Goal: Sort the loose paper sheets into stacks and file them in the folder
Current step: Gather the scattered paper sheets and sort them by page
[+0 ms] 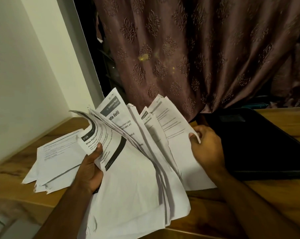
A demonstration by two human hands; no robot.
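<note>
Paper sheets point(137, 169) fan upright over the surface's point(214, 213) middle; left hand point(92, 168) grips the front bundle, right hand point(206, 145) pinches the rearmost. Peel one sheet cleanly, keeping the fan pinched, toward the folder point(259, 144) at the right edge.

Wooden worktop point(13, 171), warm brown with visible grain, spans the lower frame and meets a plain off-white wall point(25, 66) at left. A pale vertical frame edge point(87, 54) borders the wall, with a dark gap just beside it. Mauve-brown curtain point(188, 54) with an embossed damask motif hangs in folds behind the worktop; its hem touches the worktop's rear edge. Small yellowish light flecks point(144, 56) sit on the fabric. Light is dim and warm. Far right behind the curtain is dark, contents unclear.
</note>
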